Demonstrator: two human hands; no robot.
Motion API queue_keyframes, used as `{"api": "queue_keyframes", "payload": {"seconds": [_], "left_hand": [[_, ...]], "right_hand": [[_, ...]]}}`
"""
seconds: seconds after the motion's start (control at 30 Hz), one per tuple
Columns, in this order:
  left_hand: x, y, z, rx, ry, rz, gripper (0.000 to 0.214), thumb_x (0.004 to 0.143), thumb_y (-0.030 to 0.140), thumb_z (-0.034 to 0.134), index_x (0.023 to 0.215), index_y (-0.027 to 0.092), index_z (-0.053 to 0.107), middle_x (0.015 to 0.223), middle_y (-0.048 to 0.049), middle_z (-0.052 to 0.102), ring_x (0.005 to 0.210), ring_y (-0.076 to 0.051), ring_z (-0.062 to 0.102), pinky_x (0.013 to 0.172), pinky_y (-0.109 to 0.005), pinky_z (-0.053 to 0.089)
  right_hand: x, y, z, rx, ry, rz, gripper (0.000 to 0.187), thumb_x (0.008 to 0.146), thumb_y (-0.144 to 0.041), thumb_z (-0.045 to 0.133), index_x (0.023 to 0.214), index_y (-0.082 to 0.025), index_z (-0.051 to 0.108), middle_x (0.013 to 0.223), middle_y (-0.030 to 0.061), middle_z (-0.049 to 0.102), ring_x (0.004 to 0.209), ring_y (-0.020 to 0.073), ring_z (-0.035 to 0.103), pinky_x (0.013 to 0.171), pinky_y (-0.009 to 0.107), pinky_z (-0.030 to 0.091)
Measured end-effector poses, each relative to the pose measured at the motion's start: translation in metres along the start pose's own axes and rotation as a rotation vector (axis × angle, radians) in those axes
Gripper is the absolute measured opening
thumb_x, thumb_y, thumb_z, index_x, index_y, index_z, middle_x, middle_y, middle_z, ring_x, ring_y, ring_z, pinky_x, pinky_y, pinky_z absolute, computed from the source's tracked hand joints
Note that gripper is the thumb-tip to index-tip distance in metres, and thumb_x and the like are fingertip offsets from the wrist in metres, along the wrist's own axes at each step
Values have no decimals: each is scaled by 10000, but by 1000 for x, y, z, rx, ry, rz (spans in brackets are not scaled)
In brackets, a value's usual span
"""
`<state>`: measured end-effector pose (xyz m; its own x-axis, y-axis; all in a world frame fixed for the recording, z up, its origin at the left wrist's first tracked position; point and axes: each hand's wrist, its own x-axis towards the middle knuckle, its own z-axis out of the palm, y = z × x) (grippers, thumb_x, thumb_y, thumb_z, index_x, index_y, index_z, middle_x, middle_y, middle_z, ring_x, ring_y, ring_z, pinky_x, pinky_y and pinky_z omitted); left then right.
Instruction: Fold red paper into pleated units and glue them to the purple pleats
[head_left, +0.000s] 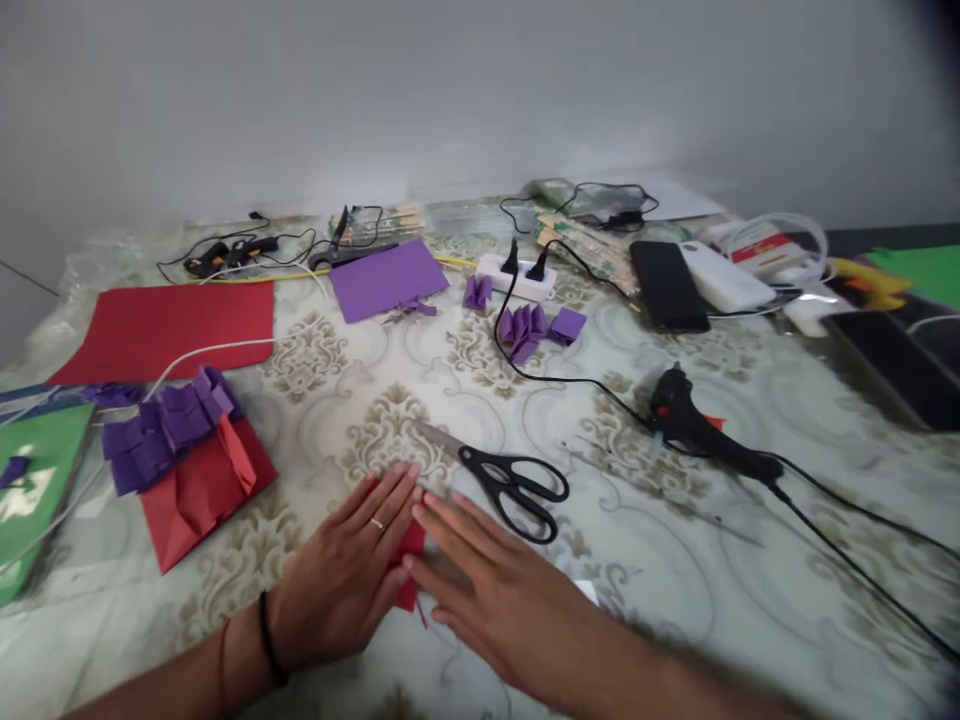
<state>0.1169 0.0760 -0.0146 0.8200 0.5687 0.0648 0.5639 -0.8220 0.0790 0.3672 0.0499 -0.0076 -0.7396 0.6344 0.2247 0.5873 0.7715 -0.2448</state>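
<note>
My left hand (345, 575) lies flat with its fingers stretched out, pressing on a small piece of red paper (411, 560). My right hand (487, 580) lies flat beside it, fingers extended, over the same red paper. Most of the paper is hidden under both hands. Black-handled scissors (510, 485) rest just beyond my right fingertips. A black glue gun (701, 430) lies to the right with its cord running off.
Folded red paper (202, 490) and purple pleated pieces (165, 425) lie at the left, beside a green sheet (34, 490). A red sheet (169, 325), a purple sheet (386, 278), a power strip (517, 280), phones and cables sit farther back.
</note>
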Motion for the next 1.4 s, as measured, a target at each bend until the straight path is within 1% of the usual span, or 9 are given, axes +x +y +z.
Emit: {"api": "queue_keyframes", "payload": {"seconds": [0.23, 0.47, 0.6, 0.7, 0.87, 1.0, 1.1, 1.23, 1.4], "left_hand": [[4, -2, -6, -71, -31, 29, 736, 1081, 384, 451, 1692, 35, 234, 1775, -198, 236, 1640, -367, 254, 1331, -513, 268], [-7, -5, -4, -88, -29, 7, 788, 1066, 380, 471, 1705, 45, 154, 1777, -204, 217, 1659, -354, 195, 1333, -543, 248], [-25, -10, -3, -22, 0, -6, 771, 1081, 420, 489, 1681, 19, 217, 1759, -222, 267, 1661, -328, 200, 1335, -512, 232], [-35, -16, -2, -21, 12, 15, 756, 1073, 432, 517, 1668, 38, 270, 1745, -213, 312, 1648, -322, 247, 1332, -510, 228], [-39, -17, 0, -57, 28, 44, 691, 1045, 341, 531, 1666, 130, 314, 1746, -151, 345, 1641, -327, 267, 1332, -534, 205], [-35, -10, 2, -29, 36, 56, 770, 935, 223, 535, 1649, 41, 308, 1725, -217, 355, 1640, -357, 259, 1345, -537, 141], [-31, -7, 4, -18, 43, 69, 773, 912, 231, 552, 1622, 9, 342, 1708, -245, 373, 1622, -374, 304, 1341, -514, 167], [-31, -9, 9, -37, 77, 77, 720, 1043, 353, 525, 1657, 50, 299, 1716, -218, 374, 1617, -332, 329, 1326, -483, 228], [-32, -12, 9, -105, 58, 71, 691, 1074, 384, 512, 1664, 88, 305, 1741, -194, 333, 1643, -329, 263, 1329, -516, 244]], "right_hand": [[-11, -8, 3, 37, 41, -98, 429, 1124, -374, 485, 1435, -137, 661, 1459, 66, 707, 1397, 230, 604, 1294, 381, 358], [-26, -30, 19, 14, 102, -12, 374, 1088, -334, 582, 1405, -170, 689, 1462, 28, 709, 1420, 213, 581, 1333, 394, 300], [-31, -39, 19, -81, 111, 28, 328, 1086, -242, 537, 1356, -182, 713, 1468, 1, 706, 1447, 225, 560, 1359, 428, 231], [-41, -36, 13, -191, 107, 82, 336, 1065, -192, 521, 1335, -204, 722, 1480, 19, 696, 1431, 254, 577, 1329, 479, 284], [-62, -16, -10, -230, 292, 231, 188, 1036, -177, 582, 1064, -228, 760, 1153, 60, 819, 1066, 245, 751, 1004, 443, 586], [-66, 6, -30, -217, 400, 518, 221, 1040, -303, 621, 840, -247, 698, 864, 52, 764, 778, 227, 742, 729, 366, 611], [-72, 41, -37, -258, 306, 606, 281, 1070, -370, 519, 987, -222, 744, 998, 104, 774, 906, 285, 759, 850, 436, 619], [-91, 98, -37, -278, 172, 680, 404, 1024, -418, 499, 1197, -151, 748, 1182, 207, 745, 1095, 382, 715, 963, 567, 587], [-98, 131, -36, -184, 82, 662, 335, 970, -414, 556, 1136, -209, 761, 1145, 156, 774, 1077, 365, 703, 973, 564, 567]]}}
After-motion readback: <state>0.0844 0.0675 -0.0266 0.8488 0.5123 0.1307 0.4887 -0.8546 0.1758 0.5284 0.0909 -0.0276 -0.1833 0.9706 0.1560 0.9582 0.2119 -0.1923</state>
